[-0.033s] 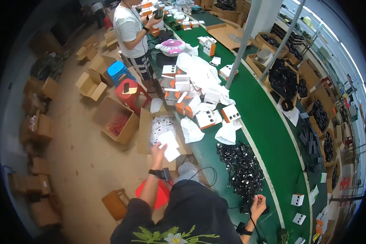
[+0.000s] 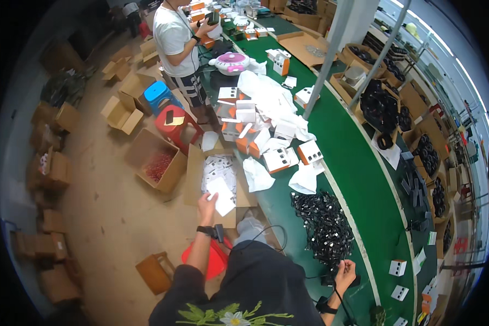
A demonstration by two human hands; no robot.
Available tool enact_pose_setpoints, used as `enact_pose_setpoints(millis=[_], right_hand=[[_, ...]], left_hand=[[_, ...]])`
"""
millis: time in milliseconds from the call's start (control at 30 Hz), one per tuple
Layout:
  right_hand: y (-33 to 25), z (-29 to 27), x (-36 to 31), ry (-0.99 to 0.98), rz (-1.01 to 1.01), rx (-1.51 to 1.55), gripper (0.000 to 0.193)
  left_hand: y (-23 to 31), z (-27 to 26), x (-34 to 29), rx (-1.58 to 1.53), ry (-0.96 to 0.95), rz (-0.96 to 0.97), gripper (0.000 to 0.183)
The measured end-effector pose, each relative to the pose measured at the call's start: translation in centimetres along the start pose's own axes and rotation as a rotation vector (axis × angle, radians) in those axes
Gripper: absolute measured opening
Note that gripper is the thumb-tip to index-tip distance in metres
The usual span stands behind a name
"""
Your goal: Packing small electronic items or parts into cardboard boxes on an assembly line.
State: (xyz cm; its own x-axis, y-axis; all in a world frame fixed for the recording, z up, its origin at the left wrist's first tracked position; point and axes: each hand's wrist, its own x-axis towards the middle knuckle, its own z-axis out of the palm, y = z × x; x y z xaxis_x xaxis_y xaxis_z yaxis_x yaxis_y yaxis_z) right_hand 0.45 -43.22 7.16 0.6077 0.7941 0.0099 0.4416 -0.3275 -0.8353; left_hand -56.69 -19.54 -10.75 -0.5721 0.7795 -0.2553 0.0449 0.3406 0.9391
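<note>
My left hand (image 2: 207,207) grips a white paper sheet or thin stack of leaflets (image 2: 221,196) above an open cardboard box. Many small printed white leaflets (image 2: 218,167) fill that box (image 2: 195,179). At the lower right, my right hand (image 2: 344,273) is closed with fingertips pinched together at the near end of a heap of black cables (image 2: 323,225). A thin black cable (image 2: 339,299) runs down from its fingers. The heap lies on the dark green bench beside the green belt. Both wrists wear black straps.
White-and-orange boxes (image 2: 277,159) and white bags (image 2: 258,175) crowd the bench ahead. A metal post (image 2: 327,65) rises by the belt (image 2: 353,157). A red stool (image 2: 176,122), open cartons (image 2: 160,163) and another person (image 2: 174,41) are at the left. More small boxes (image 2: 397,267) sit at the right.
My left hand has shifted slightly left, and the white paper in it now shows as one narrower shape. My right hand has stayed in place.
</note>
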Motion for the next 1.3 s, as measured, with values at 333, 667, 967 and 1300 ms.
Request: enact_pose_setpoints(millis=[333,667,967,1300], right_hand=[[-6.4,1.5,0.2,0.105,0.015,-0.200,0.014],[-8.8,1.4,-2.7,0.212,0.092,-0.292,0.020],[0.1,2.9,-11.6,0.294,0.254,-0.266,0.030],[8.9,2.5,-14.7,0.761,0.424,0.342,0.019]], left_hand=[[-9.1,0.0,14.3,0.423,0.230,-0.235,0.049],[-10.6,2.5,18.7,0.351,0.154,-0.106,0.065],[-1.7,17.1,10.0,0.315,-0.516,-0.367,0.113],[3.5,29.4,6.1,0.429,-0.194,-0.040,0.090]])
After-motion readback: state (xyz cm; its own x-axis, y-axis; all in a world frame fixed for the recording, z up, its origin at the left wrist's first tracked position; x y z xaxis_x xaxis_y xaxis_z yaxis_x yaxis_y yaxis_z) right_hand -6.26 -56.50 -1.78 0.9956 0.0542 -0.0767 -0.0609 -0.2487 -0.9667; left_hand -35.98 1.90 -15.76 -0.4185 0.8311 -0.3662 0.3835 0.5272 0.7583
